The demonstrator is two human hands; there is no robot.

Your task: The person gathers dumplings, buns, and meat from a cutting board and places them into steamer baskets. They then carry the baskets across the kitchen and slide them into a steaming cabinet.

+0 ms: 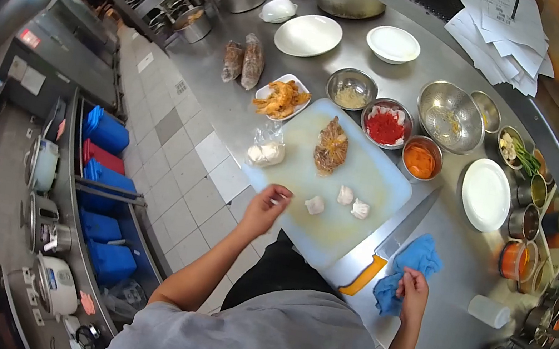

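My left hand (269,209) hovers by the left edge of the white cutting board (277,236), fingers loosely bent and apart, with nothing visible in them. Close to it are a knotted clear plastic bag of white pieces (266,152) and three small pale dumpling-like pieces (345,196) on the board. Farther up the board lies a brown, wrinkled piece of food (331,147). My right hand (412,290) is closed on a crumpled blue cloth (424,255). Beside the cloth, a large knife with a yellow handle (363,274) rests along the board's right side.
Beyond the board stand a dish of fried food (282,100), a bowl of red filling (386,126), a bowl of orange slices (421,159) and a metal colander (451,117). White plates (486,195) lie around. A squeeze bottle (489,311) is at right.
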